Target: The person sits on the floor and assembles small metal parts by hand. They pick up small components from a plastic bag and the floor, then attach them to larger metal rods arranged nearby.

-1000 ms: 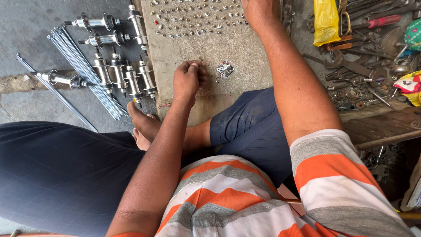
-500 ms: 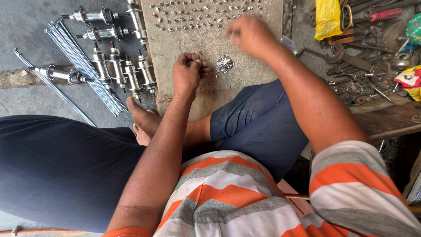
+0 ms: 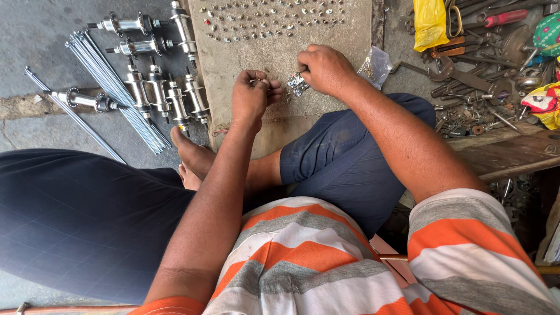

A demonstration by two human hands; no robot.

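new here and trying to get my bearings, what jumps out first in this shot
Both hands meet over a small shiny pile of parts on the slab: left hand pinching something tiny, right hand at the pile. Rows of small bits line the slab's far end; hubs and spokes lie to its left.

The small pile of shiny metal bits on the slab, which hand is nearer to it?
Right. The right hand touches the pile of metal bits; the left hand is just left of it.
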